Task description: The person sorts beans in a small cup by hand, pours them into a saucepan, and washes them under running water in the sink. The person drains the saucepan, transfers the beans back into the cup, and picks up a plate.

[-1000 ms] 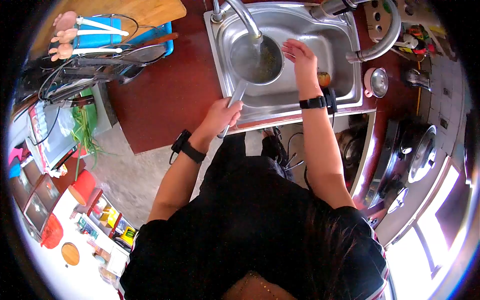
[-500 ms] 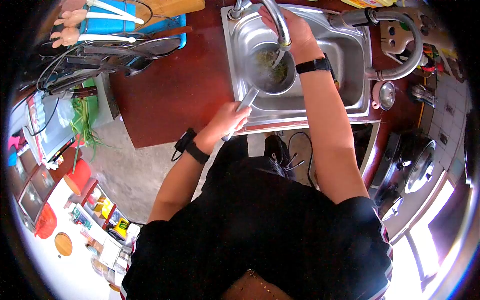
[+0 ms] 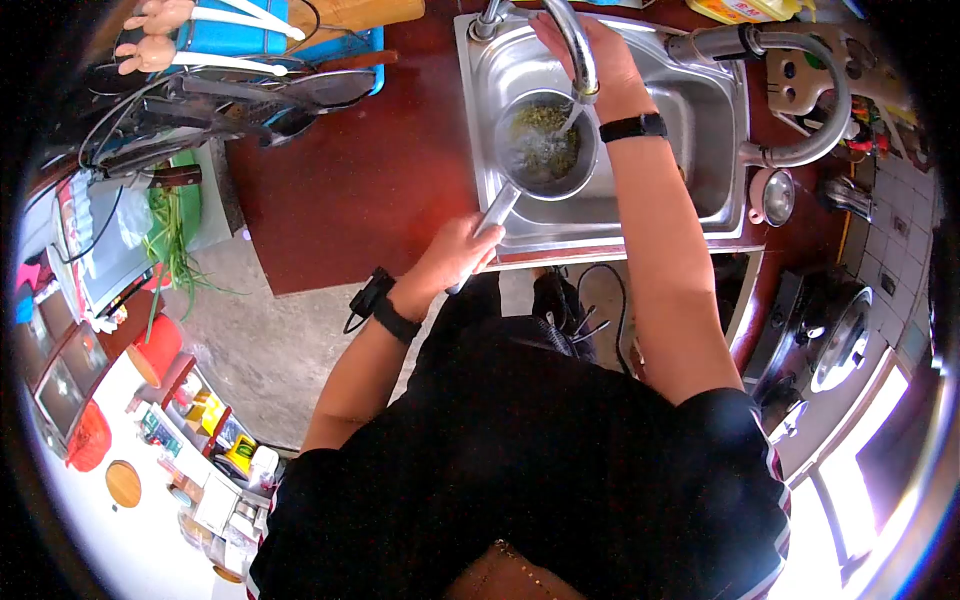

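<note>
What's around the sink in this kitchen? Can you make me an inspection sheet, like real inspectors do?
Surface: dark red countertop with a steel sink set in it.
Job's things: saucepan at the sink, green bits inside; water runs in from the faucet.
Clutter: pink cup right of the sink; yellow bottle beyond it, partly out of frame.
Hands: left hand grips the saucepan's handle; right hand partly hidden by the faucet, contact unclear.
Cables: dark cable below the counter edge.
Surroundings: tiled wall and pot lid at right.
</note>
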`<state>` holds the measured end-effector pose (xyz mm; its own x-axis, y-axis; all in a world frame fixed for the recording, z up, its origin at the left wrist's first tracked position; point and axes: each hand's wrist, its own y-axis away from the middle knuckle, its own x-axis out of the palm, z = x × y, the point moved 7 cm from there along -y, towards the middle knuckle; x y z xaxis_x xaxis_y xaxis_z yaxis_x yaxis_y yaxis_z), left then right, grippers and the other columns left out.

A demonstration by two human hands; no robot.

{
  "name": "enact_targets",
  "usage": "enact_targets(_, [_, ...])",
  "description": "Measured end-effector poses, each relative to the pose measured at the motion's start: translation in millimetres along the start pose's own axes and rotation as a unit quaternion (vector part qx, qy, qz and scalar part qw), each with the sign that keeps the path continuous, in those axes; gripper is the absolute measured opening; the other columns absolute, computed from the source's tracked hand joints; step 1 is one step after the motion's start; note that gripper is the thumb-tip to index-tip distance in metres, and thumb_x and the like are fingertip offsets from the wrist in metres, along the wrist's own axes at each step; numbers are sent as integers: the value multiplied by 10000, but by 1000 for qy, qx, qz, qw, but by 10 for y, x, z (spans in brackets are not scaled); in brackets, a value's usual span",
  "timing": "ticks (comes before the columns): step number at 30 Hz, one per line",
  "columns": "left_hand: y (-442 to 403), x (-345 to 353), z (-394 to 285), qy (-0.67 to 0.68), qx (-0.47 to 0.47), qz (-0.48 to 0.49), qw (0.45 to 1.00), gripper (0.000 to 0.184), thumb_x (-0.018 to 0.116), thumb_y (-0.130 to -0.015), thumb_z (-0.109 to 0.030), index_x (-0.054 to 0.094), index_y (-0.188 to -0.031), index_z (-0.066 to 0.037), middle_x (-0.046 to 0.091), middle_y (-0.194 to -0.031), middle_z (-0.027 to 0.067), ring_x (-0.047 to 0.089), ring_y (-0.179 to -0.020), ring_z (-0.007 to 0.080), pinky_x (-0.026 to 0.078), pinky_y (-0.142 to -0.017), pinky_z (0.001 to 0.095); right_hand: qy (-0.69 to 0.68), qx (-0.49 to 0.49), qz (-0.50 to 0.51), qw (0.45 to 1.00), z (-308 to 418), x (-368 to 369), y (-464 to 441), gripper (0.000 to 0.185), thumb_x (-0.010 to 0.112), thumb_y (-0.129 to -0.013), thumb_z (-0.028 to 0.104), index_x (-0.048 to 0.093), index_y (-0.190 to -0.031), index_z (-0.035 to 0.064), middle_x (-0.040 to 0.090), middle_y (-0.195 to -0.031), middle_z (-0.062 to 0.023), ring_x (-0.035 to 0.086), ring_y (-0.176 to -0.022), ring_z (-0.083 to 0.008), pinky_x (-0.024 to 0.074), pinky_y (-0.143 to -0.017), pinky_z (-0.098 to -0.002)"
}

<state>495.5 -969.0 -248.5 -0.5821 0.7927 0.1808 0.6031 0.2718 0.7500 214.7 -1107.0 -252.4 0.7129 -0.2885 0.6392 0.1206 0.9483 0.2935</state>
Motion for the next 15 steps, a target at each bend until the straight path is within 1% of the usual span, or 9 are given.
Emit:
enact_targets(1, [8, 6, 11, -5, -2, 2, 1000, 301, 565, -1009, -297, 555, -859, -36, 533, -614, 11, 486, -499, 92, 395, -486, 285, -59, 2, -29, 998, 26, 15, -6, 389, 431, -1027, 123, 541, -1367, -32, 690, -1200, -125, 657, -1066, -207, 517, -978, -339])
enact_targets(4, [42, 25, -27, -33, 6, -10, 999, 320, 560, -1009, -316, 553, -853, -37, 535, -616, 10, 487, -501, 95, 398, -488, 291, -167, 37, 161, 972, 187, 464, 21, 387, 431, -1039, 165, 548, -1340, -46, 680, -1221, -135, 641, -1114, -230, 499, -1001, -328])
enact_targets(7, [14, 56, 66, -15, 10, -10, 1000, 327, 552, -1007, -325, 549, -846, -41, 528, -612, 12, 485, -497, 99, 399, -486, 297, -98, -40, 54, 993, -12, -53, -217, 438, 437, -1042, 190, 496, -1380, -81, 623, -1315, -171, 594, -1208, -266, 451, -1080, -355])
enact_targets(8, [11, 71, 76, -19, 10, -10, 1000, 329, 551, -1007, -327, 549, -843, -42, 528, -612, 12, 484, -497, 100, 400, -487, 298, -30, -152, 84, 984, 72, -93, -96, 474, 433, -1047, 206, 450, -1414, -93, 547, -1401, -202, 527, -1298, -293, 394, -1150, -383])
enact_targets(10, [3, 103, 58, -27, 16, -9, 999, 332, 549, -1005, -331, 547, -838, -44, 526, -612, 13, 484, -497, 101, 401, -487, 300, -131, -60, -36, 989, 85, -130, 164, 491, 434, -1053, 209, 416, -1431, -104, 477, -1469, -217, 439, -1387, -318, 319, -1211, -407])
enact_targets(11, [15, 116, 31, -33, 16, -8, 999, 330, 557, -999, -322, 546, -826, -41, 530, -617, 16, 494, -505, 101, 405, -491, 298, -62, -115, 28, 991, 146, -212, 433, 519, 447, -1060, 199, 363, -1464, -116, 392, -1550, -216, 360, -1457, -317, 296, -1221, -401])
enact_targets(14, [82, 169, -132, -93, 36, -44, 994, 333, 557, -1023, -335, 578, -863, -43, 535, -606, -22, 464, -503, 62, 374, -488, 259, -9, -152, -183, 971, 68, -604, 1181, 353, 509, -999, 81, 552, -1321, -59, 645, -1289, -178, 597, -1254, -296, 476, -1064, -356])
enact_targets(15, [78, 176, -146, -112, 40, -60, 991, 317, 566, -1019, -304, 577, -847, -38, 551, -605, -11, 483, -505, 66, 385, -488, 265, -32, -133, -258, 957, -44, -781, 1434, 348, 517, -1004, 129, 565, -1301, -46, 647, -1282, -178, 601, -1244, -291, 460, -1073, -370])
